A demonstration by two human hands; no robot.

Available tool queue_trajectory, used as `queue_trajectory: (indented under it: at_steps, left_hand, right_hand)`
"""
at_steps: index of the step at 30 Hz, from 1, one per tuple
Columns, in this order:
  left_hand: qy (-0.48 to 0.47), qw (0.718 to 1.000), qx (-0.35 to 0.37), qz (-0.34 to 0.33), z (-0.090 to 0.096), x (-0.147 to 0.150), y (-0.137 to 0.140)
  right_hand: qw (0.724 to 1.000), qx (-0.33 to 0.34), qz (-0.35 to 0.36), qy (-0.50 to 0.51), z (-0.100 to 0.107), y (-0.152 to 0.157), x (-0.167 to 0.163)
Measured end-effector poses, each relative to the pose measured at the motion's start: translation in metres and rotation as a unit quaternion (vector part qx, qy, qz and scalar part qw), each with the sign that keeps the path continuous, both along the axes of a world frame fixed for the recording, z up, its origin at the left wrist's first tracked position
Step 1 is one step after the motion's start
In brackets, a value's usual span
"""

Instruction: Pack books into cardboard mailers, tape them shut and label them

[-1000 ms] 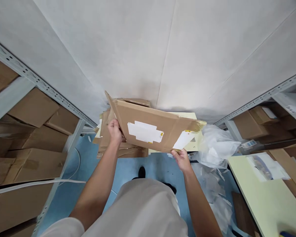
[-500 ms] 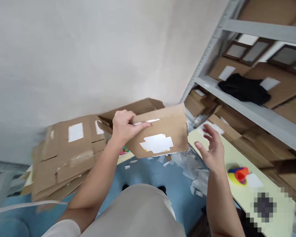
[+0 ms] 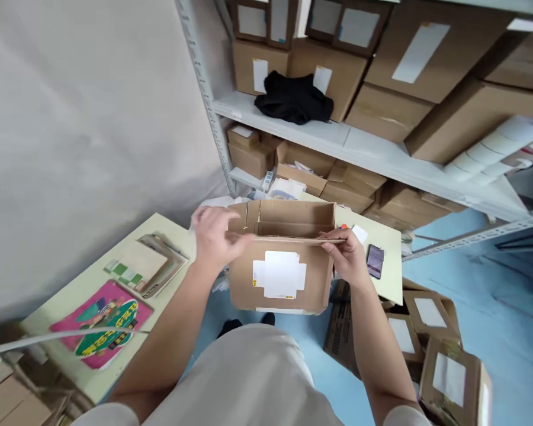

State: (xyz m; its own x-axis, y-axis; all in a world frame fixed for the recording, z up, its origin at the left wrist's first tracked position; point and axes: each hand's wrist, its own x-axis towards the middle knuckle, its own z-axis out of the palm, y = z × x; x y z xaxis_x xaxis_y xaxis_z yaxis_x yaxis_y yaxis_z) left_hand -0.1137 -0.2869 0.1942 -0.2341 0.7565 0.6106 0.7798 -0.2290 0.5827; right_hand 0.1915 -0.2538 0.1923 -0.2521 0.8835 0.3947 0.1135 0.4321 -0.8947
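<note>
An opened cardboard box (image 3: 244, 290) with patched white labels on its front hangs before my body, its hollow side facing up. At the upper right corner, my right hand (image 3: 347, 254) pinches the box's front edge between thumb and fingers. My left hand (image 3: 217, 236) is at the upper left corner, slightly blurred. Its thumb and fingers are spread, with the thumb by the front edge; whether it touches the cardboard is unclear.
A pink printed packet (image 3: 91, 307) and flat packs (image 3: 153, 263) lie on the left table. Behind the box, a pale table (image 3: 388, 236) carries a phone (image 3: 375, 260). Shelving (image 3: 337, 135) holds cartons and black cloth (image 3: 293, 97). Labelled boxes (image 3: 448, 378) stand on the floor at right.
My view has turned right toward the shelves, and the box has come round with me. My right hand has taken hold of its edge. My left hand's grip has loosened and spread.
</note>
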Motion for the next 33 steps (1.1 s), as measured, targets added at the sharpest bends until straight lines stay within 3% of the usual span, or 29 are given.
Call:
queue_trajectory:
  at_steps: [3, 4, 6, 9, 15, 17, 20, 23, 28, 33]
  left_hand:
    - [-0.188, 0.981, -0.05, 0.025, -0.026, -0.016, 0.044]
    - [-0.256, 0.96, -0.11, 0.018, -0.034, -0.02, 0.06]
    - [-0.304, 0.924, -0.232, -0.027, -0.045, -0.021, 0.089]
    - [-0.276, 0.878, -0.362, -0.146, -0.051, -0.001, 0.126]
    - [-0.179, 0.842, -0.435, -0.264, -0.047, 0.035, 0.188]
    - [-0.142, 0.862, -0.416, -0.254, -0.047, 0.028, 0.207]
    - [-0.069, 0.929, -0.326, -0.16, -0.045, 0.01, 0.227]
    - [-0.011, 0.96, -0.256, -0.108, -0.04, -0.001, 0.239]
    - [0.054, 0.973, -0.21, -0.075, -0.041, 0.011, 0.251]
    - [0.085, 0.95, -0.263, -0.147, -0.048, 0.037, 0.264]
  right_hand:
    - [0.998, -0.004, 0.014, 0.055, -0.008, 0.013, 0.035]
    - [0.998, -0.01, 0.019, 0.06, -0.01, 0.016, 0.043]
    - [0.998, -0.026, 0.023, 0.053, -0.012, 0.023, 0.054]
    - [0.998, -0.053, 0.011, 0.029, -0.014, 0.036, 0.057]
    - [0.998, -0.042, -0.038, 0.018, -0.01, 0.074, 0.044]
    - [0.996, -0.041, -0.069, 0.03, -0.008, 0.083, 0.046]
    - [0.99, -0.059, -0.121, 0.032, -0.011, 0.091, 0.057]
    - [0.984, -0.084, -0.159, 0.016, -0.022, 0.101, 0.07]
    - [0.966, -0.12, -0.224, -0.046, -0.045, 0.126, 0.082]
    - [0.952, -0.173, -0.234, -0.095, -0.06, 0.125, 0.071]
